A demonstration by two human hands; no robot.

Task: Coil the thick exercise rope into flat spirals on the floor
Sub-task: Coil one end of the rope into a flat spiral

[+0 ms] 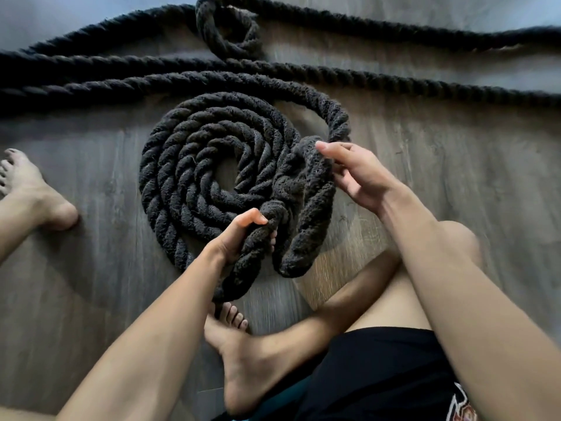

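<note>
Coiling under way, head view, one entry per item

Rope (165,165): thick, dark, twisted. Several turns lie as a flat spiral (194,141) on the floor (91,268), in front of the seated person. The near right edge of it is disordered: strands lifted and bunched, with a U-shaped fold hanging toward the person. Loose lengths run left to right across the far floor, with one small loop (230,28) at top centre.

Left hand (239,235): grips a raised strand at the near edge, thumb over it, fingertips showing beneath. The held section runs near to far, from the person's foot (236,354) up into the spiral.

Right hand (355,174): at the right flank, farther out than the left, thumb tip on the bunched strands, fingers half curled. Motion blur; grip or mere touch cannot be told.

Relation to note: the slack lies between the two hands, its long axis pointing toward the person, across the curve of the turns. Judgement: it must be swung round to follow the outer turn before it can lie flat. Left hand is nearer and holds it
</note>
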